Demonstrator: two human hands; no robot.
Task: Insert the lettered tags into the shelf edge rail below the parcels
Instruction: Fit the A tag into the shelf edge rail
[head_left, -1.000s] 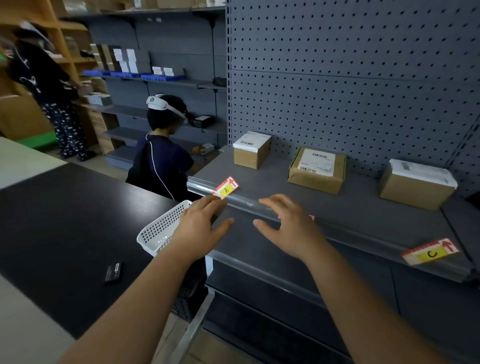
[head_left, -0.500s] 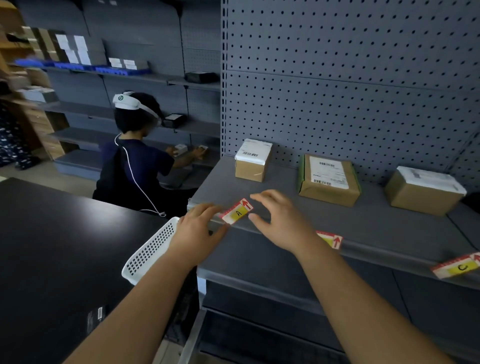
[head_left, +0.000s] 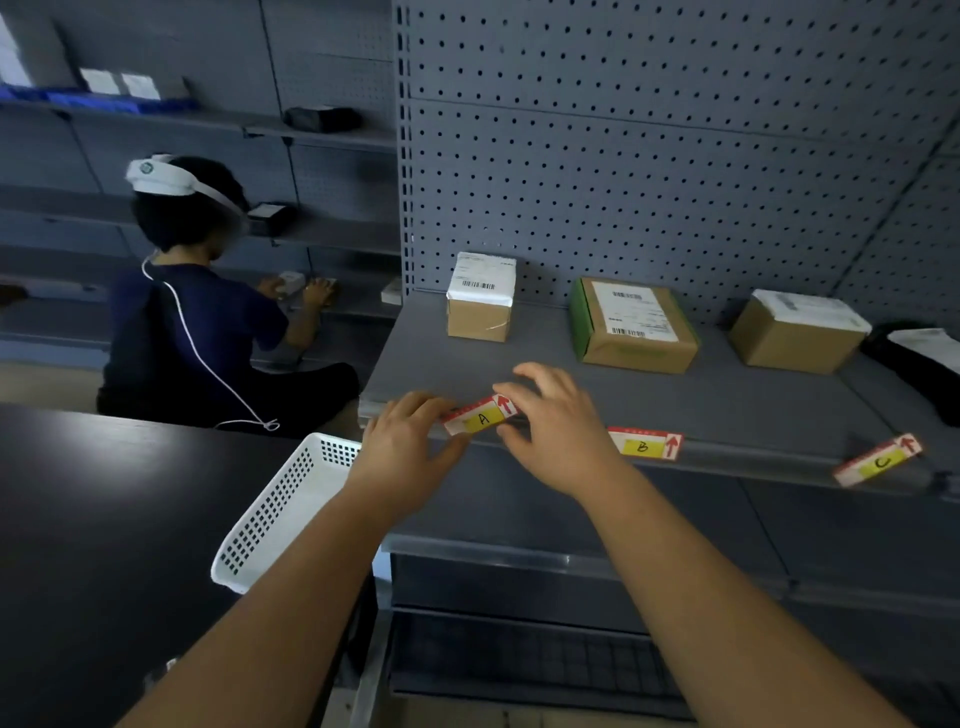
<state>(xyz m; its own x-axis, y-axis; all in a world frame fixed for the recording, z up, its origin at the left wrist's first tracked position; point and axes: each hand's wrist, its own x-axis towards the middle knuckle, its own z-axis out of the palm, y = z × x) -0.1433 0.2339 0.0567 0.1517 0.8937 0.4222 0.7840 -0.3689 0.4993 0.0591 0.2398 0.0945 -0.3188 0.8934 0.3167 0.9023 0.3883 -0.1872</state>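
Note:
Tag A (head_left: 483, 415), red, white and yellow with an arrow, sits tilted at the shelf edge rail (head_left: 753, 465). My left hand (head_left: 405, 447) pinches its left end and my right hand (head_left: 556, 421) pinches its right end. Tag B (head_left: 644, 444) sits in the rail to the right, nearly level. Tag C (head_left: 878, 460) hangs tilted at the rail's far right. Three cardboard parcels stand on the grey shelf above: a small one (head_left: 480, 299), a flat one (head_left: 631, 325) and a right one (head_left: 797, 330).
A white perforated basket (head_left: 275, 514) lies on the black counter (head_left: 104, 519) at my left. A person in a headset sits at the neighbouring shelves (head_left: 192, 291). A dark item (head_left: 919, 358) lies at the shelf's right end. Grey pegboard (head_left: 649, 156) backs the shelf.
The view shifted closer and rightward. Tag B came out from behind my right hand. Both hands closed in on the ends of tag A, which stays tilted at the rail.

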